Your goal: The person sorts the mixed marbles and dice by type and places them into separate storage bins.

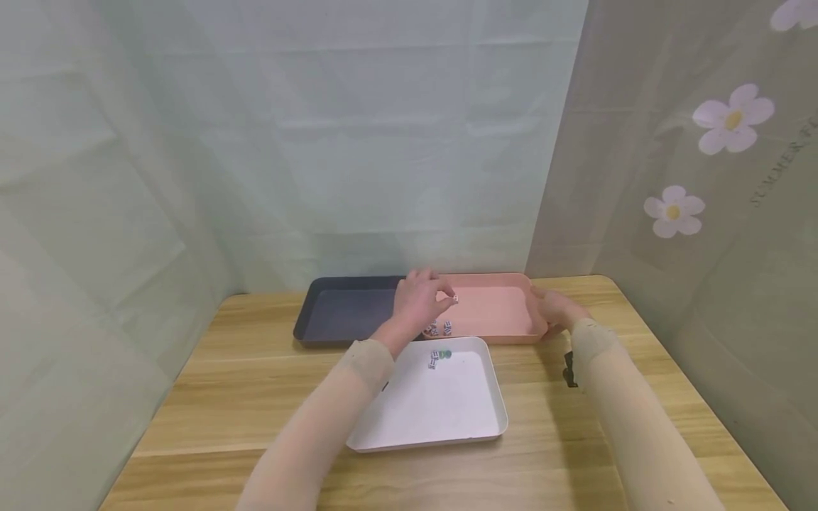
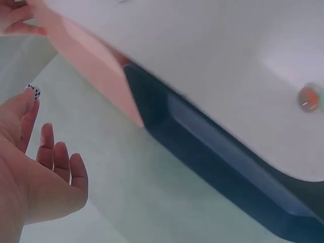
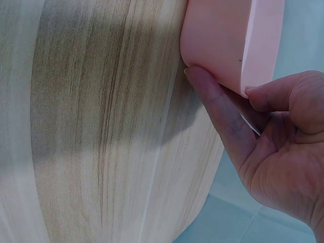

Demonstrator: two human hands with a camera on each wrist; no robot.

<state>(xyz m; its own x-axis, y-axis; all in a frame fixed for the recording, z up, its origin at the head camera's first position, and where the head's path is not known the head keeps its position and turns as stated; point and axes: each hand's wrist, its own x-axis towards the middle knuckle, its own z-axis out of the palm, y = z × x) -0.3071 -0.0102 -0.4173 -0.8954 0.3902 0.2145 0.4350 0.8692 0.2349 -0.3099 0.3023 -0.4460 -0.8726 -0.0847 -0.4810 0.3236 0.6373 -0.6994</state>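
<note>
My left hand (image 1: 418, 301) is over the left end of the pink tray (image 1: 492, 301), pinching a small white die (image 1: 456, 299) between thumb and index finger. In the left wrist view the die (image 2: 33, 91) shows dark pips; the other fingers are loosely bent. Several dice (image 1: 447, 328) lie below in the pink tray's near left corner. My right hand (image 1: 558, 309) grips that tray's right end, thumb on the rim and fingers outside against the wall, as the right wrist view shows. More dice (image 1: 433, 360) and a green piece (image 1: 445, 353) lie in the white tray (image 1: 441, 411) in front.
A dark blue tray (image 1: 348, 312) stands left of the pink one, partly behind my left hand. All three trays are on a wood-grain table (image 1: 255, 397). Pale curtains (image 1: 383, 142) hang behind and at the sides. Something small and round, red and green (image 2: 309, 97), shows in the left wrist view.
</note>
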